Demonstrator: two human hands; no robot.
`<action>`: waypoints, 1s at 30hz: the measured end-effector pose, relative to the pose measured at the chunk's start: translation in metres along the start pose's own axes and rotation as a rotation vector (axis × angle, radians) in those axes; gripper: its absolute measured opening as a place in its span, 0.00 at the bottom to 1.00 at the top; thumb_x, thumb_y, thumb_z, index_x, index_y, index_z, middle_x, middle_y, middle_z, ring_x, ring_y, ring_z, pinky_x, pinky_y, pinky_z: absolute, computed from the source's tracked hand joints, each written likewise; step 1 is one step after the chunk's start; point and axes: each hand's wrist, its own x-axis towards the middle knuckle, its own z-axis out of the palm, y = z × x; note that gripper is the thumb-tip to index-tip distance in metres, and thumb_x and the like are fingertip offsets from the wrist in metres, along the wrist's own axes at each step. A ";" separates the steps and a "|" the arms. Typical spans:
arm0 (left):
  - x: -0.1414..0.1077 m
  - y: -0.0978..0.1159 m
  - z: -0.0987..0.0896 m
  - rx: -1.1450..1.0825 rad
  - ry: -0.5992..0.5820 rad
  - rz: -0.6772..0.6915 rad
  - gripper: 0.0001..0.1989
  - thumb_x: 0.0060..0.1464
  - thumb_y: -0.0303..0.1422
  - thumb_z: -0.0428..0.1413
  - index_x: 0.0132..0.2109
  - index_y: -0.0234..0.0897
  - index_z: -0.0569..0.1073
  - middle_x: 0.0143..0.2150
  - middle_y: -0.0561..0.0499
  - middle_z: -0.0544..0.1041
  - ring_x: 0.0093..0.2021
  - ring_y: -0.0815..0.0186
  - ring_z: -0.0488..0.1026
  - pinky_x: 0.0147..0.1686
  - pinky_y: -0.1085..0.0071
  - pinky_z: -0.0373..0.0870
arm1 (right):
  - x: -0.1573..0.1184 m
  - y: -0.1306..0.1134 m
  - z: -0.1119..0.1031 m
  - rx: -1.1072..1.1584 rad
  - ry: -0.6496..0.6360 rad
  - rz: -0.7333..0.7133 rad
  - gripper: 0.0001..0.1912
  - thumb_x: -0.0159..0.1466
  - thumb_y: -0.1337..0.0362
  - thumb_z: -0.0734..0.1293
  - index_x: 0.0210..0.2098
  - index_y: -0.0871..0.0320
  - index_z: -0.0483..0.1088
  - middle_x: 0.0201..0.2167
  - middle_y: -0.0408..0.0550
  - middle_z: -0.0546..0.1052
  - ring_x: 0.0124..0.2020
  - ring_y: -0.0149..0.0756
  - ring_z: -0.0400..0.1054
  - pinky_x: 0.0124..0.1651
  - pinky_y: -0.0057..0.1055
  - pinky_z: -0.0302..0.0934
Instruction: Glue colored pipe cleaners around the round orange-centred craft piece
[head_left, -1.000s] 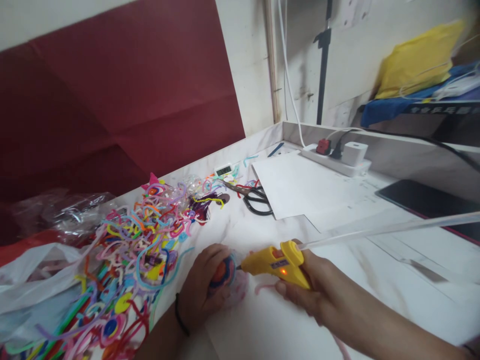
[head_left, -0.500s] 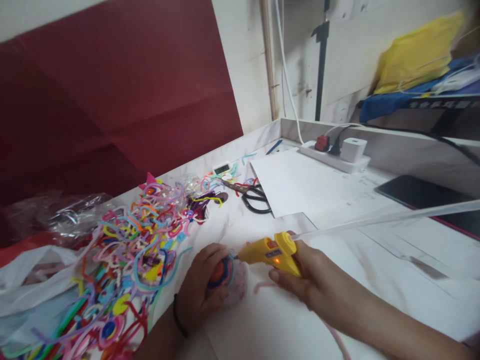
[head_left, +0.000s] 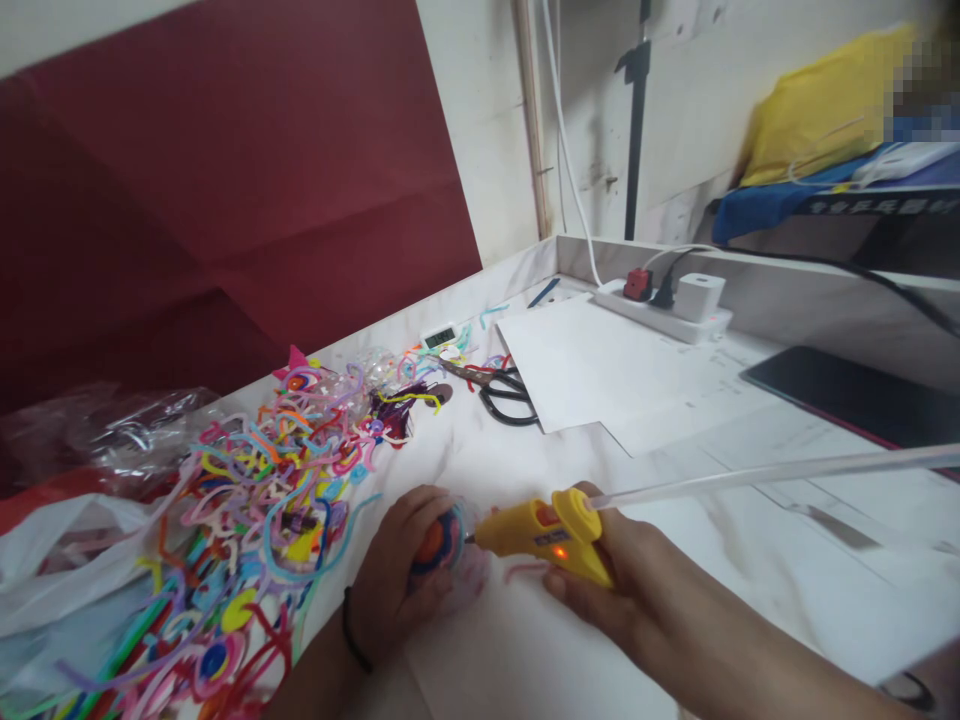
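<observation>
My right hand is wrapped round a yellow hot glue gun whose small light glows orange. A long clear glue stick sticks out of its back end. The gun's nozzle points left, at or very near the edge of a round craft piece with an orange middle and blue and pink rings. My left hand closes its fingers round that piece and holds it over the white paper. Beneath it lies something pale pink and see-through, partly hidden. A short pink pipe cleaner rests under the gun.
A heap of colourful pipe cleaners covers the left side, beside clear plastic bags. Black-handled scissors and a small digital timer lie further back. A power strip, white paper and a phone are at the right.
The glue gun has shifted slightly right and down, its nozzle moving lower along the craft piece's edge. The glue stick's back end has dropped. My left hand has barely moved.
</observation>
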 end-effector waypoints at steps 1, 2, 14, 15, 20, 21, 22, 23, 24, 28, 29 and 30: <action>0.000 0.000 0.000 -0.001 0.003 0.001 0.24 0.64 0.41 0.49 0.64 0.44 0.58 0.61 0.42 0.64 0.60 0.52 0.64 0.59 0.56 0.62 | -0.001 0.000 0.000 -0.007 0.000 0.009 0.15 0.64 0.51 0.61 0.43 0.54 0.64 0.42 0.50 0.75 0.42 0.45 0.70 0.44 0.41 0.63; 0.000 0.000 0.001 -0.002 0.006 0.000 0.24 0.64 0.41 0.48 0.64 0.44 0.58 0.61 0.42 0.64 0.60 0.52 0.64 0.59 0.56 0.62 | -0.001 0.000 0.000 -0.015 0.000 0.013 0.15 0.64 0.50 0.61 0.43 0.54 0.64 0.42 0.51 0.75 0.42 0.45 0.70 0.44 0.41 0.63; 0.000 0.001 0.000 -0.007 -0.007 -0.005 0.23 0.65 0.44 0.46 0.64 0.44 0.58 0.61 0.42 0.64 0.61 0.52 0.63 0.60 0.55 0.61 | 0.014 -0.001 -0.001 -0.019 0.041 -0.024 0.13 0.63 0.54 0.59 0.42 0.55 0.60 0.38 0.54 0.76 0.39 0.48 0.71 0.41 0.44 0.63; 0.001 0.002 0.000 -0.008 -0.007 -0.003 0.23 0.65 0.43 0.46 0.64 0.44 0.58 0.61 0.42 0.64 0.61 0.52 0.63 0.60 0.55 0.61 | 0.015 -0.001 -0.001 -0.018 0.048 -0.028 0.13 0.63 0.54 0.59 0.42 0.56 0.60 0.38 0.54 0.76 0.39 0.49 0.71 0.41 0.44 0.63; 0.000 0.002 -0.002 -0.004 -0.020 -0.004 0.24 0.64 0.41 0.48 0.64 0.43 0.58 0.61 0.42 0.64 0.61 0.52 0.63 0.60 0.55 0.61 | 0.016 0.001 0.000 -0.004 0.056 -0.052 0.13 0.63 0.55 0.58 0.42 0.56 0.61 0.39 0.55 0.76 0.41 0.49 0.72 0.43 0.46 0.63; 0.000 0.001 -0.002 -0.002 -0.021 -0.007 0.24 0.64 0.41 0.48 0.64 0.43 0.58 0.61 0.42 0.64 0.61 0.52 0.63 0.60 0.55 0.61 | 0.015 0.001 0.000 -0.006 0.057 -0.051 0.13 0.63 0.55 0.58 0.42 0.56 0.61 0.39 0.55 0.76 0.41 0.49 0.71 0.43 0.46 0.63; 0.000 0.001 -0.002 0.000 -0.022 -0.009 0.24 0.64 0.40 0.49 0.64 0.43 0.58 0.61 0.42 0.64 0.61 0.52 0.63 0.60 0.55 0.61 | 0.014 0.001 0.000 -0.010 0.057 -0.051 0.13 0.63 0.55 0.58 0.42 0.56 0.61 0.39 0.55 0.76 0.41 0.49 0.71 0.43 0.46 0.63; 0.000 0.001 -0.002 0.001 -0.021 -0.009 0.24 0.63 0.40 0.49 0.64 0.43 0.58 0.61 0.42 0.64 0.61 0.52 0.63 0.60 0.55 0.61 | 0.013 0.000 0.000 -0.011 0.054 -0.053 0.13 0.63 0.55 0.58 0.42 0.55 0.61 0.39 0.55 0.76 0.41 0.49 0.71 0.43 0.46 0.63; -0.001 0.000 -0.002 0.001 -0.018 -0.008 0.24 0.63 0.40 0.50 0.64 0.43 0.58 0.61 0.42 0.65 0.61 0.52 0.63 0.60 0.55 0.61 | 0.011 0.000 0.001 -0.010 0.053 -0.057 0.13 0.64 0.54 0.58 0.42 0.55 0.61 0.39 0.54 0.76 0.41 0.49 0.71 0.44 0.46 0.63; 0.000 0.001 0.000 0.002 -0.008 -0.006 0.23 0.64 0.40 0.48 0.64 0.43 0.58 0.61 0.42 0.64 0.61 0.52 0.63 0.60 0.55 0.61 | 0.005 -0.001 0.003 -0.017 0.052 -0.067 0.12 0.64 0.55 0.58 0.42 0.54 0.63 0.40 0.52 0.75 0.42 0.46 0.71 0.45 0.43 0.64; 0.000 0.002 0.000 0.003 -0.008 -0.006 0.23 0.64 0.40 0.48 0.64 0.43 0.58 0.61 0.42 0.64 0.61 0.52 0.63 0.60 0.55 0.61 | 0.003 -0.001 0.004 -0.027 0.055 -0.067 0.12 0.64 0.55 0.58 0.42 0.54 0.64 0.41 0.52 0.75 0.41 0.45 0.71 0.44 0.42 0.64; 0.000 0.002 0.000 0.004 -0.010 -0.006 0.23 0.64 0.40 0.48 0.64 0.43 0.58 0.61 0.42 0.64 0.61 0.52 0.63 0.60 0.55 0.61 | 0.002 0.000 0.005 -0.040 0.055 -0.067 0.12 0.64 0.54 0.58 0.41 0.54 0.64 0.41 0.52 0.74 0.41 0.44 0.71 0.43 0.41 0.65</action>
